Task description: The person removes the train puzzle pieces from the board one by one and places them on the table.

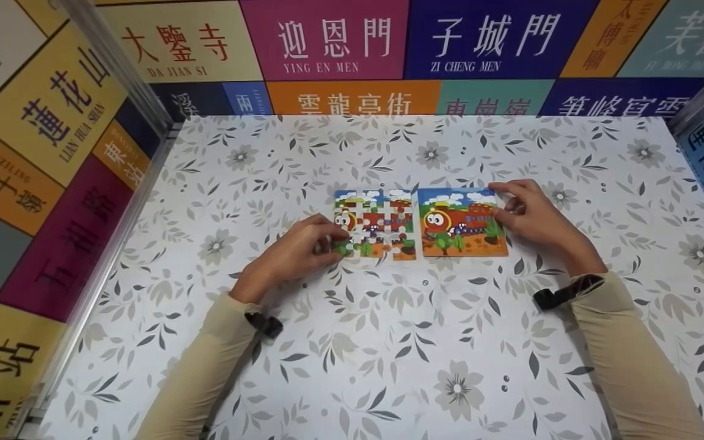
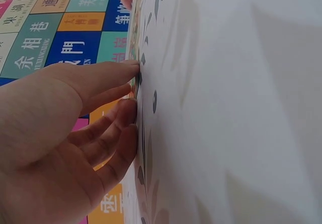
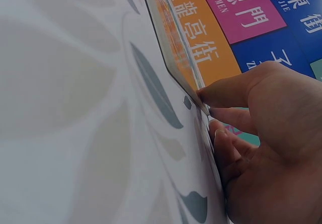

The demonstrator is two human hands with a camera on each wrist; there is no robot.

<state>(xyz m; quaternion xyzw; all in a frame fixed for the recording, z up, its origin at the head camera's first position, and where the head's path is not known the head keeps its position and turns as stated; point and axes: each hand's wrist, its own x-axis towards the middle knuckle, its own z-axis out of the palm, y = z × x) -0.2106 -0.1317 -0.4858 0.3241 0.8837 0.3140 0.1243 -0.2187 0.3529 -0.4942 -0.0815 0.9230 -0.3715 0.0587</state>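
In the head view a small jigsaw puzzle point(image 1: 402, 220) of a cartoon train lies on the patterned table, with pale gaps between some pieces. My left hand point(image 1: 303, 247) touches its lower left edge, fingers loosely bent. The left wrist view shows the left hand point(image 2: 75, 128) with thumb and fingertips down at table level; what lies under them is hard to see. Just right of the puzzle is a picture card point(image 1: 462, 223) with the same train. My right hand point(image 1: 535, 217) holds that card's upper right corner between thumb and index finger. The right wrist view shows the right hand point(image 3: 271, 128) at the card's edge.
A white tablecloth point(image 1: 358, 366) with grey flowers and leaves covers the table. Colourful panels point(image 1: 327, 36) with Chinese lettering stand along the back and both sides. Dark wrist straps point(image 1: 563, 293) sit over the beige sleeves point(image 1: 627, 342).
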